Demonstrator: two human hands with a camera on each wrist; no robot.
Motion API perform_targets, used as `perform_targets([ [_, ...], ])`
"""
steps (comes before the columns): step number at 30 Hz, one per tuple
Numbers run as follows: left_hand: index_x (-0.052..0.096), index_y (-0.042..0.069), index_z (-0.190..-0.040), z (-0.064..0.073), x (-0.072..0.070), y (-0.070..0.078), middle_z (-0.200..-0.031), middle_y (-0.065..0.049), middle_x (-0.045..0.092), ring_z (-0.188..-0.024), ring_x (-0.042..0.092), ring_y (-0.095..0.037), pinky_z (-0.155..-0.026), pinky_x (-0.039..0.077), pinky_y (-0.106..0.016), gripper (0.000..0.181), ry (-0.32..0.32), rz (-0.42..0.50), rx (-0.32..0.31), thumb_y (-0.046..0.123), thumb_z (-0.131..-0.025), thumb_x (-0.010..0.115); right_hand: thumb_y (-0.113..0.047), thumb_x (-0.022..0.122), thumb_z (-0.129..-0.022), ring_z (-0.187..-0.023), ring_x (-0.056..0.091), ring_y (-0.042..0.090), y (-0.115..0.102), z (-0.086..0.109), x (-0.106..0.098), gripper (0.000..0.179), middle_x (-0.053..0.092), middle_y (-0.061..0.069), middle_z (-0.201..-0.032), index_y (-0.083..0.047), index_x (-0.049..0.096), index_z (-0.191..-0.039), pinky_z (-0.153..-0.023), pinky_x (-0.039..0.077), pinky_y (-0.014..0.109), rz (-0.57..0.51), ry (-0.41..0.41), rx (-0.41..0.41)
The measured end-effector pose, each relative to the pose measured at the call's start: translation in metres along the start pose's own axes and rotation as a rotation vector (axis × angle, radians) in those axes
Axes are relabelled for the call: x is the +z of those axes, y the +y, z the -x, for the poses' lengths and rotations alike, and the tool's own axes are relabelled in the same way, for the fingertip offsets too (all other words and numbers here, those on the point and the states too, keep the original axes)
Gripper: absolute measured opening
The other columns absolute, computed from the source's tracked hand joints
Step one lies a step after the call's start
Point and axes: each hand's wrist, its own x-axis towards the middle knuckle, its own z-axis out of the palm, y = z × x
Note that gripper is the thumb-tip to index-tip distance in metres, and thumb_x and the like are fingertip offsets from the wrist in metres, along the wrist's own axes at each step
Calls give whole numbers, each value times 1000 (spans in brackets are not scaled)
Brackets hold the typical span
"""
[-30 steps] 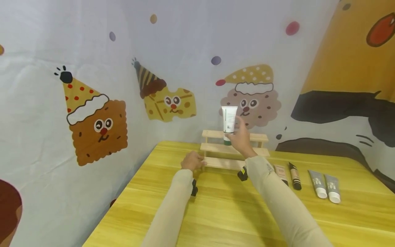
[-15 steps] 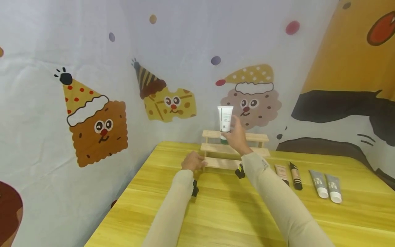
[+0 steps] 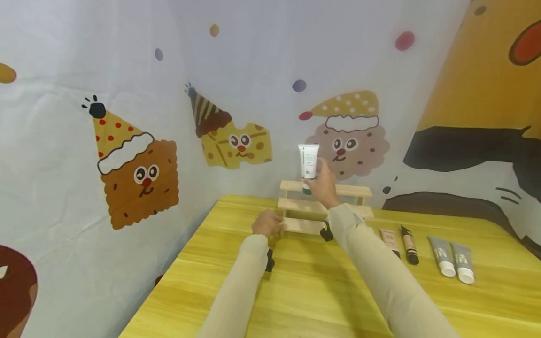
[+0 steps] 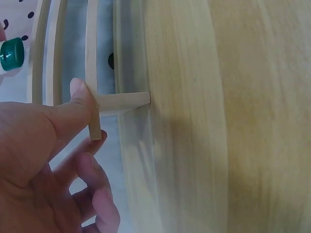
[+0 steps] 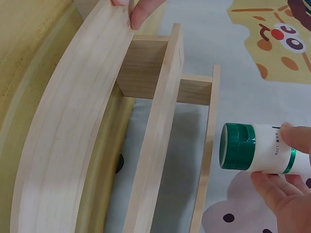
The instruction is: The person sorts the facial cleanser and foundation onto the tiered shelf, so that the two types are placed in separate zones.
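Note:
A white squeeze tube (image 3: 309,162) with a green cap is held upright, cap down, by my right hand (image 3: 323,184), at the upper step of a three-step wooden display rack (image 3: 302,205). In the right wrist view, thumb and fingers grip the tube, and its green cap (image 5: 237,146) faces the rack's top board (image 5: 210,126). At the rack's left end, my left hand (image 3: 267,223) pinches the lowest board (image 4: 93,63). Its thumb lies on top and a fingertip shows below the board, as the left wrist view shows.
Right of the rack, a pink tube (image 3: 390,241), a black-and-beige tube (image 3: 409,245) and two grey tubes (image 3: 441,256) with white caps lie on the yellow wooden table (image 3: 296,291). A cloth (image 3: 253,61) printed with cartoons hangs close behind the rack.
My right hand has carried the white tube a little to the left along the rack. The left hand keeps its hold on the lowest board. The head view has shifted slightly.

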Motion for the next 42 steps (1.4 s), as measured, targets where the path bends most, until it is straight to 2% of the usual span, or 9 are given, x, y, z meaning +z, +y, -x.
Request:
perform_targets([
  [7, 72, 25, -123, 2, 0, -2, -130, 0, 66, -119, 60, -31, -87, 51, -53, 38, -10, -13, 5, 38, -88, 75, 10, 75, -80, -108, 64, 41, 2, -3, 8, 83, 54, 28, -133, -6, 32, -149, -86, 56, 46, -41, 14, 12],
  [19, 72, 28, -123, -1, 4, 0, -132, 2, 65, -120, 60, -31, -87, 51, -52, 38, -5, -31, -11, 41, -88, 74, 4, 76, -82, -112, 58, 38, 4, -14, 15, 81, 56, 25, -127, -7, 32, -149, -95, 50, 49, 16, 82, 32],
  [26, 72, 29, -122, -1, 4, 3, -130, 3, 66, -120, 60, -29, -91, 49, -54, 37, -6, -27, -35, 41, -87, 75, 5, 74, -83, -112, 60, 38, 1, -17, 20, 81, 55, 26, -133, -9, 31, -150, -94, 52, 48, 6, 50, 41],
  [31, 73, 27, -121, 1, 3, 3, -128, 3, 67, -118, 61, -28, -91, 49, -54, 37, 3, -32, -21, 39, -87, 76, 6, 73, -83, -117, 57, 39, 7, -18, 24, 79, 52, 26, -135, -8, 32, -149, -97, 50, 49, 2, 39, 61],
  [39, 73, 27, -122, 1, 2, 3, -127, 5, 67, -117, 63, -27, -88, 51, -52, 37, 18, -44, -20, 40, -87, 75, 5, 74, -84, -118, 56, 40, 18, -25, 27, 79, 52, 27, -135, -4, 31, -149, -97, 49, 51, 53, 26, -15],
  [42, 72, 28, -123, 0, 2, 3, -128, 5, 67, -117, 62, -27, -89, 50, -52, 38, 14, -45, -23, 41, -88, 74, 5, 73, -84, -118, 56, 40, 22, -27, 27, 79, 52, 27, -136, -3, 30, -150, -97, 49, 50, 42, 10, -31],
])
